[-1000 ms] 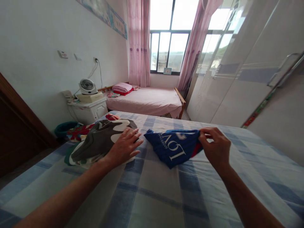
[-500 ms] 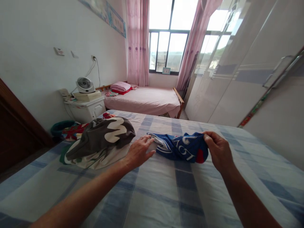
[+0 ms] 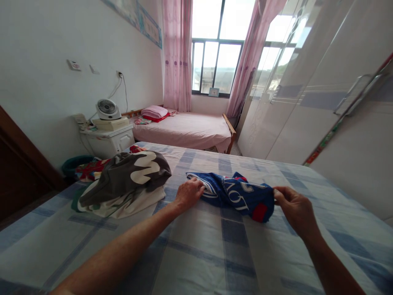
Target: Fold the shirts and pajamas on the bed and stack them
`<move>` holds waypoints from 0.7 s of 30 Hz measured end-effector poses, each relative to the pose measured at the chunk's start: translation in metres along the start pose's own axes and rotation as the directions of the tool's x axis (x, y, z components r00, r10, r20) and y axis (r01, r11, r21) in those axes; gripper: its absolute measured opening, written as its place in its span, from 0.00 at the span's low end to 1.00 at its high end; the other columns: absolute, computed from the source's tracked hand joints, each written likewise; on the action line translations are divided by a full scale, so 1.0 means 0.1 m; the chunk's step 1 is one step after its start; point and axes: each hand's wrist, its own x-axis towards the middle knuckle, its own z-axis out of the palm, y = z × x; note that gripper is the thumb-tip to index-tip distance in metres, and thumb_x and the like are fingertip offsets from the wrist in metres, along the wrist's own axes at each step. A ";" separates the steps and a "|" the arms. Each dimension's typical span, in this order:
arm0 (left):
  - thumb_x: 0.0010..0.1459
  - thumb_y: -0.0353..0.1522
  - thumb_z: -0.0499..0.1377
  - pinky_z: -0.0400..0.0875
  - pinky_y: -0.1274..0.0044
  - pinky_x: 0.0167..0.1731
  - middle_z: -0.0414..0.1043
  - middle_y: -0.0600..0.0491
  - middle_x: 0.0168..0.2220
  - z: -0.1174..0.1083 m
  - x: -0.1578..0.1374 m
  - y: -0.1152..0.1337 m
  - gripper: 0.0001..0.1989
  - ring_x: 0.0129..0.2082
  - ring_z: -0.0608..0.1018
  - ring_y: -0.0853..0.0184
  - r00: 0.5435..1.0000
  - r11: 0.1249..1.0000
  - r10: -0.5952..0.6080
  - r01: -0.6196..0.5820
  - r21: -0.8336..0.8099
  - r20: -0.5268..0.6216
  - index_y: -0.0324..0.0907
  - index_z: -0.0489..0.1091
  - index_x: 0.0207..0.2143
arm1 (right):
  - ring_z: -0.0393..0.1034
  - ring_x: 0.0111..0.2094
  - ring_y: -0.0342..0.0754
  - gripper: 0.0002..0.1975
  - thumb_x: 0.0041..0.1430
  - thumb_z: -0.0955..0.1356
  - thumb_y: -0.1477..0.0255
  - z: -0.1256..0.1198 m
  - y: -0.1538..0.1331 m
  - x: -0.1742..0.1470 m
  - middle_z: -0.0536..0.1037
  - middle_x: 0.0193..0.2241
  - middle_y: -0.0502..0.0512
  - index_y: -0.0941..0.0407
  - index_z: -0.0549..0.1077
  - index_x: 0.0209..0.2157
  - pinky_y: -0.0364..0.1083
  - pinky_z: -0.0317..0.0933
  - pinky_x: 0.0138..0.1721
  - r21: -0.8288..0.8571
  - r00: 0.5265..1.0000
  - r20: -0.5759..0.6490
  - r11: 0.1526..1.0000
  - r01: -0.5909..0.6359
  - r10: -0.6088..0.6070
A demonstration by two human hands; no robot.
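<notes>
A bunched blue jersey (image 3: 230, 192) with white lettering, white-striped trim and a red patch lies on the checked bed sheet (image 3: 202, 250). My left hand (image 3: 189, 193) is closed at its striped left end, fingers curled onto the cloth. At the opposite end, my right hand (image 3: 296, 211) pinches the edge between thumb and fingers. Left of my left hand lies a heap of clothes, with a dark grey garment (image 3: 119, 180) bearing a cream wavy print on top. A cream cloth (image 3: 129, 205) shows beneath it.
Beyond this bed stands a second bed (image 3: 196, 127) with folded pink bedding (image 3: 154, 111). A white fan (image 3: 107, 108) sits on a box atop a nightstand (image 3: 113, 139) at the left. A glossy wardrobe (image 3: 291, 119) lines the right side. A green bin (image 3: 76, 164) stands by the bed's left edge.
My left hand has gone from spread fingers to closed on the jersey's left end. My right hand has moved right and nearer to me, drawing the jersey's right end along and stretching it out.
</notes>
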 end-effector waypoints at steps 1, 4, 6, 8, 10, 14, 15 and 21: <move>0.56 0.33 0.55 0.66 0.73 0.42 0.72 0.51 0.39 0.02 0.03 0.00 0.09 0.40 0.73 0.62 0.999 0.994 -0.046 0.047 -0.102 0.011 0.42 0.75 0.34 | 0.75 0.27 0.50 0.14 0.49 0.66 0.62 0.00 0.02 -0.01 0.79 0.25 0.52 0.56 0.76 0.33 0.47 0.69 0.33 0.018 1.000 0.001 1.000 -0.010 0.010; 0.53 0.31 0.55 0.68 0.77 0.34 0.73 0.53 0.31 0.11 0.13 0.03 0.09 0.34 0.75 0.66 0.987 0.960 -0.136 0.154 -0.235 0.089 0.40 0.75 0.33 | 0.75 0.27 0.49 0.15 0.48 0.66 0.61 -0.01 0.06 -0.05 0.79 0.25 0.52 0.57 0.76 0.32 0.47 0.71 0.32 0.066 1.000 -0.007 0.997 -0.027 0.027; 0.52 0.31 0.55 0.67 0.80 0.24 0.72 0.53 0.27 0.18 0.17 0.06 0.10 0.27 0.74 0.68 0.967 0.920 -0.204 0.242 -0.309 0.151 0.38 0.74 0.33 | 0.75 0.27 0.49 0.15 0.48 0.66 0.60 -0.02 0.07 -0.06 0.79 0.26 0.52 0.57 0.76 0.31 0.46 0.71 0.32 0.088 0.999 -0.016 0.996 -0.031 0.033; 0.52 0.31 0.55 0.62 0.83 0.18 0.71 0.53 0.25 0.21 0.19 0.10 0.09 0.22 0.72 0.71 0.945 0.872 -0.253 0.315 -0.374 0.206 0.36 0.73 0.30 | 0.74 0.27 0.49 0.16 0.47 0.67 0.60 -0.02 0.08 -0.07 0.79 0.26 0.53 0.57 0.76 0.32 0.47 0.71 0.32 0.106 0.999 -0.026 0.994 -0.036 0.039; 0.51 0.32 0.56 0.57 0.85 0.15 0.70 0.54 0.24 0.22 0.21 0.15 0.08 0.19 0.70 0.74 0.932 0.830 -0.274 0.354 -0.431 0.238 0.36 0.72 0.28 | 0.74 0.27 0.49 0.17 0.47 0.67 0.59 -0.02 0.11 -0.08 0.79 0.27 0.53 0.58 0.75 0.32 0.47 0.71 0.32 0.115 0.998 -0.027 0.992 -0.050 0.053; 0.51 0.32 0.57 0.53 0.85 0.14 0.68 0.55 0.21 0.29 0.23 0.21 0.07 0.17 0.66 0.76 0.936 0.770 -0.283 0.353 -0.531 0.211 0.37 0.72 0.28 | 0.75 0.26 0.51 0.18 0.45 0.67 0.58 0.00 0.21 -0.09 0.79 0.28 0.54 0.57 0.75 0.33 0.50 0.71 0.34 0.098 0.995 0.006 0.990 -0.102 0.102; 0.51 0.32 0.57 0.54 0.84 0.14 0.67 0.56 0.20 0.33 0.23 0.22 0.07 0.16 0.65 0.76 0.939 0.762 -0.281 0.344 -0.549 0.197 0.37 0.71 0.26 | 0.75 0.26 0.52 0.19 0.45 0.67 0.57 0.01 0.24 -0.10 0.79 0.28 0.55 0.57 0.75 0.33 0.50 0.70 0.34 0.089 0.994 0.017 0.990 -0.112 0.110; 0.48 0.27 0.57 0.52 0.83 0.15 0.55 0.60 0.13 0.42 0.26 0.30 0.12 0.15 0.58 0.77 0.974 0.752 -0.209 0.219 -0.622 0.090 0.39 0.62 0.14 | 0.76 0.27 0.54 0.20 0.46 0.65 0.56 0.04 0.32 -0.09 0.80 0.28 0.55 0.56 0.75 0.34 0.52 0.68 0.34 -0.005 0.996 0.055 0.997 -0.073 0.073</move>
